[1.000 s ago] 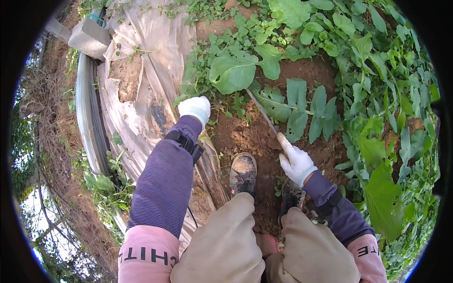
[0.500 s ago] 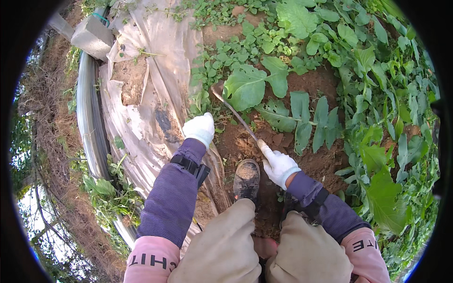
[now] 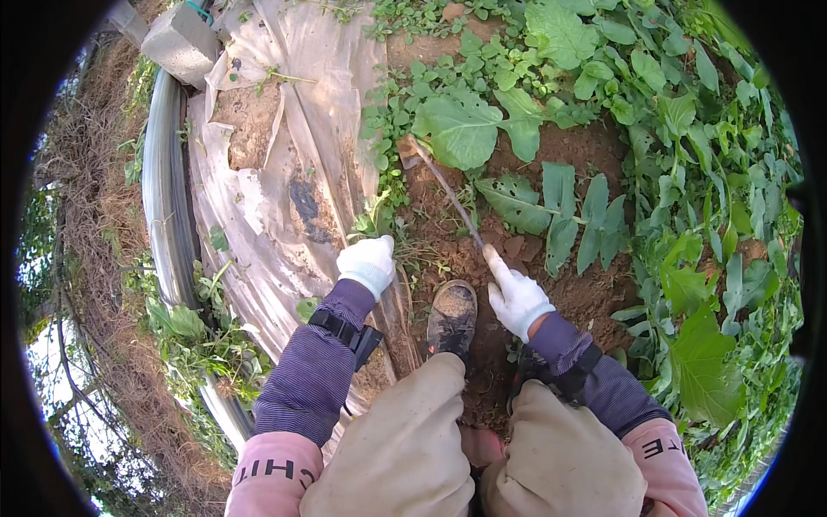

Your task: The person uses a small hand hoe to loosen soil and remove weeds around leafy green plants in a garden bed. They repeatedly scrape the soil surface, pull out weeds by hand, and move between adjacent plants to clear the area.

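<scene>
My right grip (image 3: 519,297), in a white glove, is closed around the near end of a thin-shafted hoe (image 3: 452,196); its flat blade (image 3: 408,153) lies ahead and to the left of that grip, beside a broad leaf (image 3: 457,129). My left grip (image 3: 367,264) is by low weeds (image 3: 417,256); I cannot tell whether it is closed on any. Left of it spreads a pale sheet (image 3: 345,146).

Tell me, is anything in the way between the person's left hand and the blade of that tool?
Yes: low green weeds grow between the left hand and the blade. Nothing visible separates the right hand from the tool; it already grips it.
</scene>
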The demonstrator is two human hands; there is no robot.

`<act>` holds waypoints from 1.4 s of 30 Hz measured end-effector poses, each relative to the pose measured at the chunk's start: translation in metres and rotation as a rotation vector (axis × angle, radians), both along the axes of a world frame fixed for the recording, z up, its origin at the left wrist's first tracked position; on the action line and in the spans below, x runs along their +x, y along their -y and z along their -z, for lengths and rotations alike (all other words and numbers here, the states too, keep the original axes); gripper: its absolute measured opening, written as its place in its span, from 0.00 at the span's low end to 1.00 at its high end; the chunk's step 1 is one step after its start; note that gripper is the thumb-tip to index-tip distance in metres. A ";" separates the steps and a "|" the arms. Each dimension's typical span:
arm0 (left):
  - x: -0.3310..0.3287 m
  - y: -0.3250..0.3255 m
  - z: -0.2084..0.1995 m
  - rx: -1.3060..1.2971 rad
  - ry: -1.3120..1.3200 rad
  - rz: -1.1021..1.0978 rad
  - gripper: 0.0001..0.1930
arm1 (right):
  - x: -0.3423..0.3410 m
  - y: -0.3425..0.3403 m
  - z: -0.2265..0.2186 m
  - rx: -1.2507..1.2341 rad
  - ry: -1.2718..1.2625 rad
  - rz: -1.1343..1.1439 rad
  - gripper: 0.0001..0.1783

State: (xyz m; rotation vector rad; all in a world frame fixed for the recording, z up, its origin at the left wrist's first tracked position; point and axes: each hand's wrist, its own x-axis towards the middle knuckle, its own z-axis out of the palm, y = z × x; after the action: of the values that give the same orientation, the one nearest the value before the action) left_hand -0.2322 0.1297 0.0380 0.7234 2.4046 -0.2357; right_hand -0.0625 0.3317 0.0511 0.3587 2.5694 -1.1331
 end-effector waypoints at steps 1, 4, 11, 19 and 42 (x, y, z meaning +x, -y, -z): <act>0.004 0.003 0.001 0.019 0.007 0.001 0.11 | -0.019 -0.004 0.003 -0.004 0.020 0.010 0.33; 0.005 0.014 0.000 0.091 -0.012 -0.106 0.11 | -0.013 -0.001 0.011 -0.065 0.014 -0.058 0.34; 0.004 0.023 0.003 0.082 -0.004 -0.195 0.19 | 0.012 -0.008 -0.010 -0.089 0.181 -0.129 0.35; -0.001 0.016 -0.001 0.059 0.075 -0.201 0.23 | 0.013 0.002 0.008 -0.066 0.169 -0.164 0.34; -0.004 0.016 0.003 0.035 0.103 -0.248 0.26 | 0.028 0.017 0.009 -0.084 0.096 -0.134 0.36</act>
State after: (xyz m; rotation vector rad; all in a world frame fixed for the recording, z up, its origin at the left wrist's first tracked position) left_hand -0.2366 0.1133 0.0346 0.4352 2.3757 -0.0535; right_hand -0.0341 0.3143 0.0425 0.2119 2.4148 -1.1421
